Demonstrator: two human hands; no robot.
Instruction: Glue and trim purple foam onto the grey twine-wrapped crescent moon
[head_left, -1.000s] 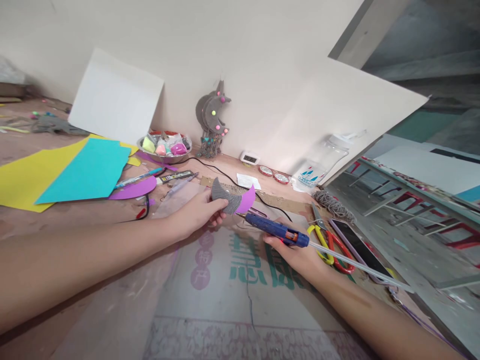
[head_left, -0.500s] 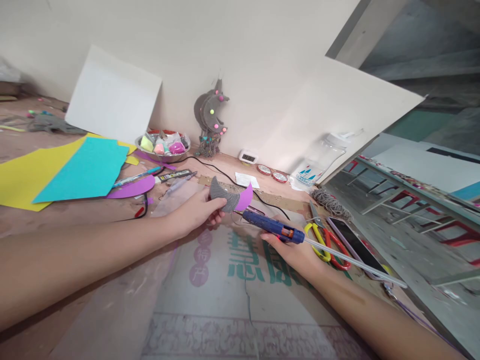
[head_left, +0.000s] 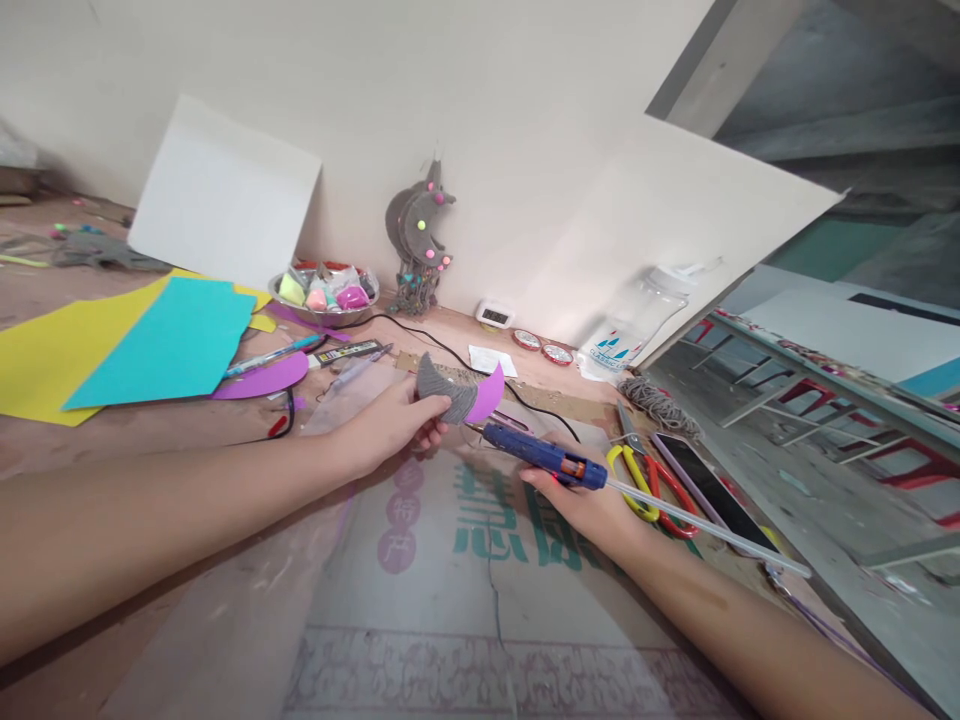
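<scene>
A crescent moon cutout [head_left: 448,398], purple at its right tip and wrapped in grey yarn over the rest, is pinched in my left hand [head_left: 401,425]. My right hand [head_left: 581,495] is closed around a blue hot glue gun [head_left: 534,452]. Its nozzle points left and lies at the lower edge of the moon, where the yarn meets the bare purple part; whether it touches, I cannot tell. A long clear glue stick [head_left: 705,520] sticks out of the gun's back end.
Scissors [head_left: 651,490], a phone [head_left: 712,490] and grey yarn [head_left: 660,407] lie at the right. Behind stand a bottle [head_left: 634,320], a small clock [head_left: 496,314] and a yarn moon decoration [head_left: 420,235]. Coloured sheets [head_left: 165,340] and a bowl of clay [head_left: 326,315] are at the left.
Both hands hold nearly the same pose, with the glue gun still at the moon's lower edge. The whole view has shifted very slightly.
</scene>
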